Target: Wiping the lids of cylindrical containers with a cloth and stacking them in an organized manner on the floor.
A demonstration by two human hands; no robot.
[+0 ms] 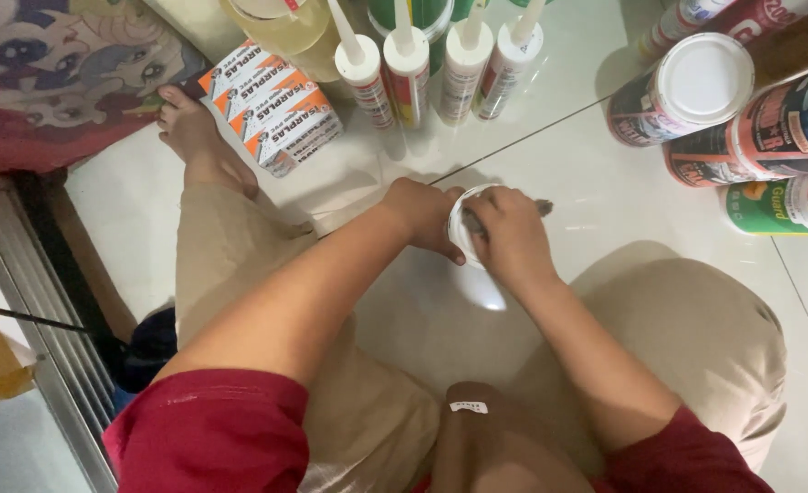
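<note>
I sit on a white tiled floor (605,173) with both hands meeting over a small round white container (464,208). My left hand (419,216) grips its left side. My right hand (511,233) closes over its right side and top, holding a small dark tool whose tip (544,207) sticks out past the knuckles. Most of the container is hidden by my fingers. My bare foot (194,137) rests on the floor at the upper left, and my beige trouser legs frame the hands.
Several sealant cartridges (409,64) stand in a row behind the hands. A stack of orange-and-white boxes (276,105) lies beside my foot. Paint cans (687,91) lie on their sides at the upper right. A patterned cushion (57,64) sits at upper left.
</note>
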